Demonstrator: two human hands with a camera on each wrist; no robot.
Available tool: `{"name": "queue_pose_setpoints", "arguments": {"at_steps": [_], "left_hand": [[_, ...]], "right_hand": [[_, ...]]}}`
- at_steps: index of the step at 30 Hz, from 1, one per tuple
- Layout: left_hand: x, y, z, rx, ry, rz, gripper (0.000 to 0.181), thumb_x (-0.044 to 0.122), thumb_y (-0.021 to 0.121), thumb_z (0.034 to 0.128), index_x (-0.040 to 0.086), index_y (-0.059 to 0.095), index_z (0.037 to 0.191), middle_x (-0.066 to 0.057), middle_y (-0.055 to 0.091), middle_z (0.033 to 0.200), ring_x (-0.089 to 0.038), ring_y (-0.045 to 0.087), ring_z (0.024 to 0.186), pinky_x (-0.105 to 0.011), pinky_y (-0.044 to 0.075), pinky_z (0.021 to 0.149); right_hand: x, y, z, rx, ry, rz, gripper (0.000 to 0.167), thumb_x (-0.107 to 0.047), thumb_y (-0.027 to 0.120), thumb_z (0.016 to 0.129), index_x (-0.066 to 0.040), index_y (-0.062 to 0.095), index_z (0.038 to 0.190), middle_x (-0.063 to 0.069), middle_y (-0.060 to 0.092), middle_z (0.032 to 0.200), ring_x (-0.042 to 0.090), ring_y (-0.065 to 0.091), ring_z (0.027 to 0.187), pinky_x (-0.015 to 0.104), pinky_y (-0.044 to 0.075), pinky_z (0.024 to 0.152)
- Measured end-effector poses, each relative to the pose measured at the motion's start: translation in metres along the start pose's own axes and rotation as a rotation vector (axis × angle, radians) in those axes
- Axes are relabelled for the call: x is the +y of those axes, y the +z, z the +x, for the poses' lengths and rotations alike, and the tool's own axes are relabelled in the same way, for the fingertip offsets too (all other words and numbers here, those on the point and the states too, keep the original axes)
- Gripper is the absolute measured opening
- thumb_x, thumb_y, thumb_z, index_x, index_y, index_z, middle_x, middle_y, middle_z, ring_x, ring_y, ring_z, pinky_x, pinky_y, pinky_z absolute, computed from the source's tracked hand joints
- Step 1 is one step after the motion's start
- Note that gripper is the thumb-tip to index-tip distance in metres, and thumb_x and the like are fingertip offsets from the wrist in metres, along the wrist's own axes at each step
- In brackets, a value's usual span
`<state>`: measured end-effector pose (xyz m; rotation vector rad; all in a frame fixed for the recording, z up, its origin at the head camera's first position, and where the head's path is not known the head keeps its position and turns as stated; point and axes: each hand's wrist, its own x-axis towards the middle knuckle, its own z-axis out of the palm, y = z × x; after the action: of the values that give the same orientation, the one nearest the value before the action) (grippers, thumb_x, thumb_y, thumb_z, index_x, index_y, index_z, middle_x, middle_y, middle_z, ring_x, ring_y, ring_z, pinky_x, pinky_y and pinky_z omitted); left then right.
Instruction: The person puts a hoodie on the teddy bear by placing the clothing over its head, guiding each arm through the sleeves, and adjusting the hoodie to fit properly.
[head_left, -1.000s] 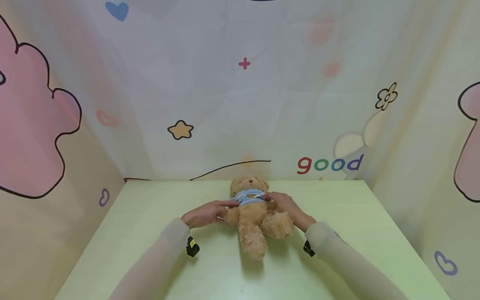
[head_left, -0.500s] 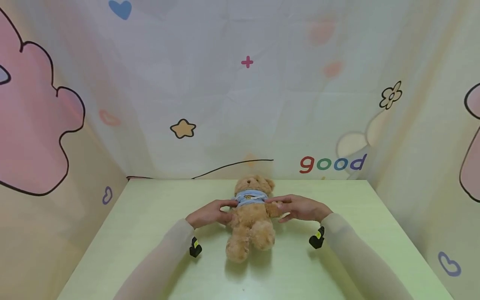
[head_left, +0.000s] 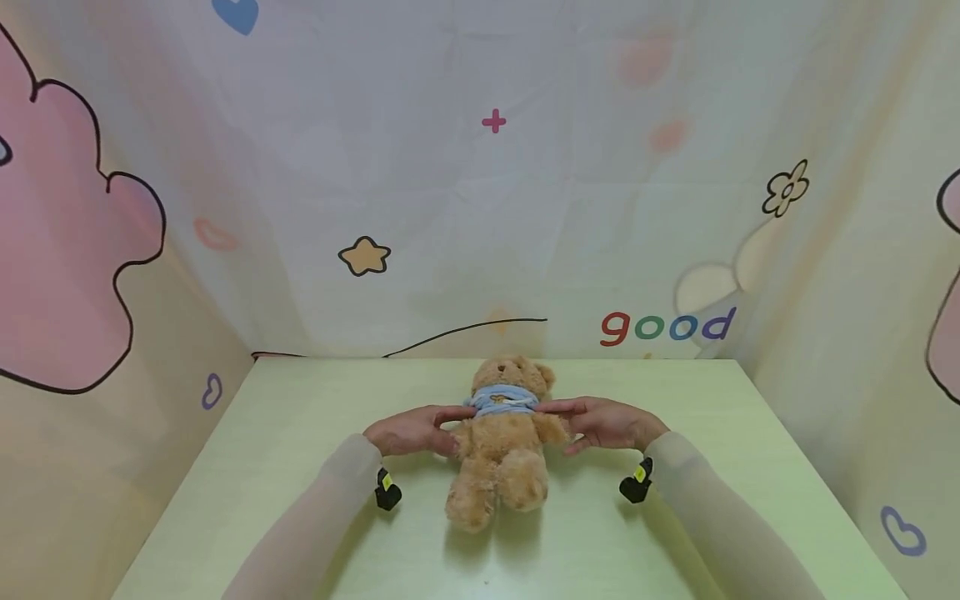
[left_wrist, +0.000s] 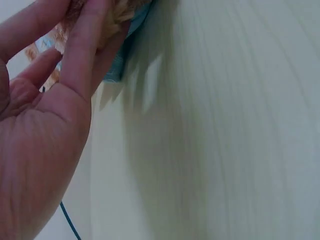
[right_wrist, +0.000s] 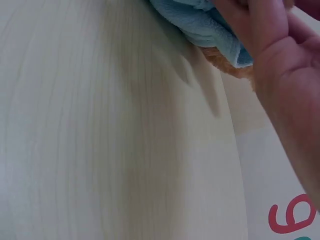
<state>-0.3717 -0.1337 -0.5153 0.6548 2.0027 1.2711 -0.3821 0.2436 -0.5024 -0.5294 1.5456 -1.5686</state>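
A tan teddy bear faces up in the head view, its head toward the back of the table. Around its upper chest sits a bunched light-blue hoodie with a white cord. My left hand holds the bear's side and arm, its fingers reaching to the hoodie's edge. From the other side my right hand grips the other arm, forefinger along the hoodie. Both wrist views show fingers around fur with blue cloth beside them. Some fingertips are hidden by the bear.
The pale green table ends at a printed curtain right behind the bear's head. More printed cloth hangs on both sides. A black wrist device sits under the left sleeve, and another wrist device under the right.
The bear has turned; its legs swung left and now lie lower left. My right hand moved right and regripped around the arm. The left hand stays at the bear's side.
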Motion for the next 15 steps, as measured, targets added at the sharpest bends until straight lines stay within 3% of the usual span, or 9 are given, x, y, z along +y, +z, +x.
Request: {"name": "queue_pose_setpoints", "arguments": {"at_steps": [3, 5, 9, 12, 15], "left_hand": [[0.005, 0.003, 0.003, 0.028, 0.016, 0.015, 0.07, 0.025, 0.07, 0.0885, 0.031, 0.039, 0.15, -0.002, 0.029, 0.161, -0.019, 0.059, 0.121, -0.04, 0.049, 0.098], [0.008, 0.006, 0.006, 0.047, 0.027, -0.002, 0.069, 0.023, 0.072, 0.0889, 0.028, 0.04, 0.15, -0.004, 0.031, 0.16, -0.018, 0.065, 0.111, -0.038, 0.051, 0.095], [0.012, 0.012, 0.012, 0.081, 0.034, -0.046, 0.064, 0.02, 0.075, 0.0877, 0.024, 0.046, 0.145, -0.007, 0.037, 0.155, -0.02, 0.069, 0.098, -0.037, 0.056, 0.087], [0.015, 0.017, 0.017, 0.111, 0.042, -0.032, 0.057, 0.019, 0.076, 0.0862, 0.021, 0.051, 0.137, -0.008, 0.045, 0.145, -0.021, 0.069, 0.089, -0.038, 0.058, 0.08], [0.018, 0.02, 0.022, 0.159, 0.086, 0.074, 0.048, 0.02, 0.078, 0.0851, 0.016, 0.055, 0.127, -0.006, 0.054, 0.127, -0.016, 0.061, 0.089, -0.033, 0.054, 0.078]], "right_hand": [[0.002, 0.005, 0.004, 0.068, 0.01, -0.179, 0.065, -0.006, 0.06, 0.096, -0.013, 0.032, 0.154, 0.013, 0.018, 0.163, 0.013, 0.059, 0.101, 0.036, 0.056, 0.089], [0.003, 0.011, 0.008, 0.14, 0.006, -0.36, 0.067, -0.014, 0.067, 0.093, -0.016, 0.037, 0.152, 0.012, 0.026, 0.16, 0.019, 0.058, 0.116, 0.037, 0.055, 0.091], [0.001, 0.024, 0.013, 0.283, -0.067, -0.668, 0.056, -0.022, 0.076, 0.086, -0.014, 0.052, 0.135, 0.012, 0.049, 0.141, 0.029, 0.052, 0.123, 0.045, 0.05, 0.094], [0.001, 0.03, 0.015, 0.351, -0.133, -0.78, 0.041, -0.019, 0.078, 0.084, -0.011, 0.056, 0.117, 0.01, 0.058, 0.119, 0.028, 0.054, 0.113, 0.044, 0.049, 0.091], [0.003, 0.035, 0.016, 0.382, -0.174, -0.812, 0.029, -0.015, 0.077, 0.085, -0.009, 0.054, 0.103, 0.008, 0.059, 0.103, 0.02, 0.056, 0.098, 0.035, 0.052, 0.08]]}}
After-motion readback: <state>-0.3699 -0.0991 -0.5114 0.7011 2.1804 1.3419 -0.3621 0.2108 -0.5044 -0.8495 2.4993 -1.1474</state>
